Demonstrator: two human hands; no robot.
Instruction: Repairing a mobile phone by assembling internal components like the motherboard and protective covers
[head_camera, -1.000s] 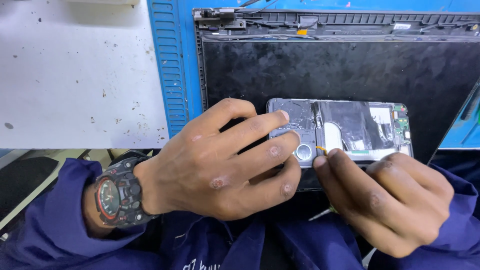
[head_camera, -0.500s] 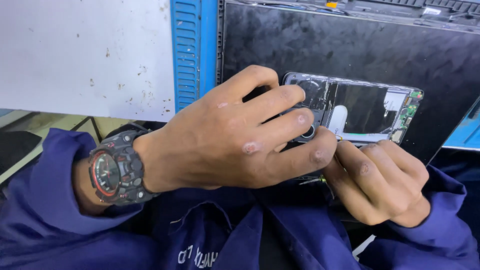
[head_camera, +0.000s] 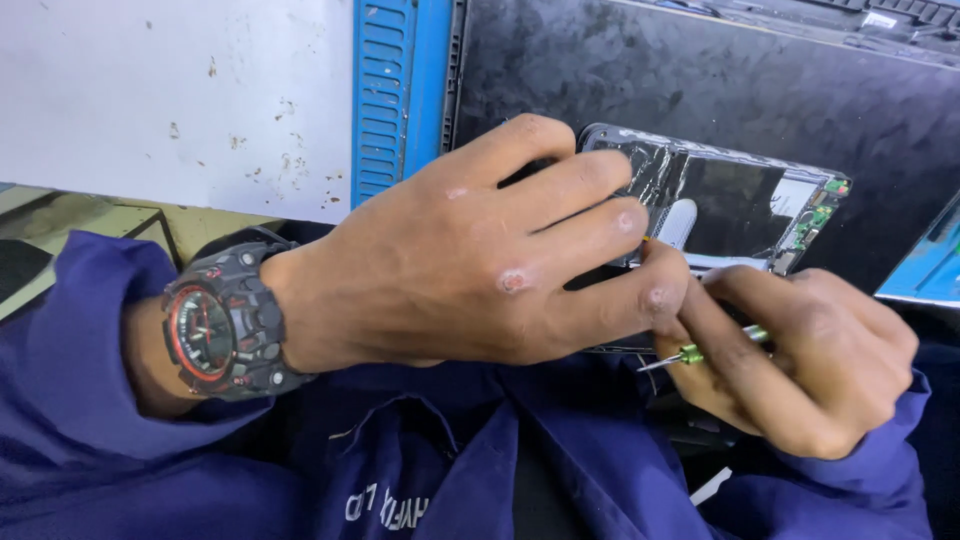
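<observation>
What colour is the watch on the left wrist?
The watch is dark grey with red accents around its dial, shown in the head view.

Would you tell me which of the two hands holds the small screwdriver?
The right hand pinches the green-collared screwdriver; the left hand, with the wristwatch, covers the opened phone.

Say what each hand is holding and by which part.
The left hand grips the opened phone over its left end. The right hand pinches a thin green-collared screwdriver by its shaft, tip free.
</observation>
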